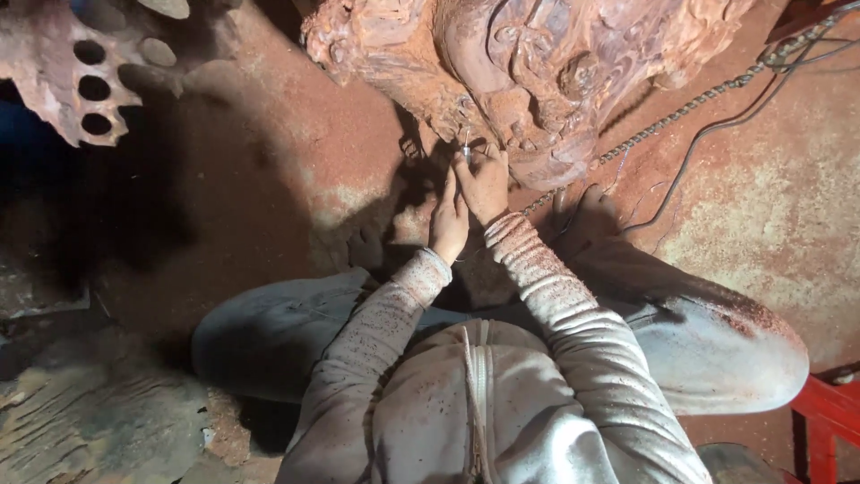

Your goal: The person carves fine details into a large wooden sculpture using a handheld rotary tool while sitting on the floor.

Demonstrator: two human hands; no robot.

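Right hand (pixel 484 184) grip holds small tool (pixel 467 151) against carved wood (pixel 528 72); left hand (pixel 450 224) steadies beside

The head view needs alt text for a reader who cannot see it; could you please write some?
Seen from above, a seated person's right hand and left hand press a small tool against a large reddish carved wood sculpture. Red dust coats the sleeves and floor; a metal chain runs to the upper right.

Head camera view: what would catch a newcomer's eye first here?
The big reddish carved wood sculpture fills the top centre. Just below it, the right hand presses a small metal tool to its underside, with the left hand alongside. Red dust coats the floor and speckles both sleeves.
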